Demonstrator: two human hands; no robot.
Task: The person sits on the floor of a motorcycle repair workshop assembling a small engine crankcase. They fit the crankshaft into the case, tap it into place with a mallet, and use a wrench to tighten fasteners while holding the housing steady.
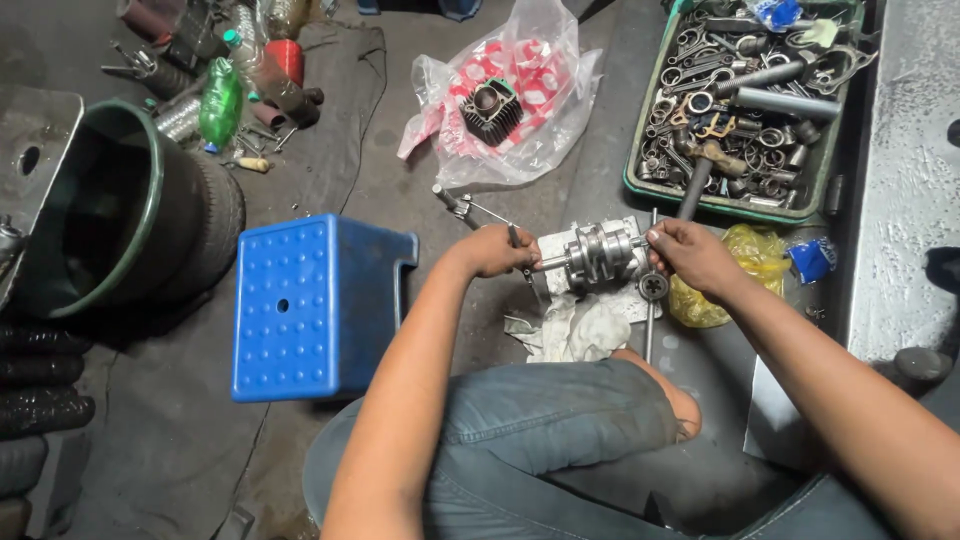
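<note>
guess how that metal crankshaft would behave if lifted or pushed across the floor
The crankshaft looks solid steel, so probably heavy for its size and quite stiff. Its round webs and shaft ends suggest it could roll if let go. Both the left hand and right hand grip its ends, hinting it needs steadying.

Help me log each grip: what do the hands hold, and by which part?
Both hold a metal crankshaft: left hand on its left shaft end, right hand at its right end, by a die stock.
</note>
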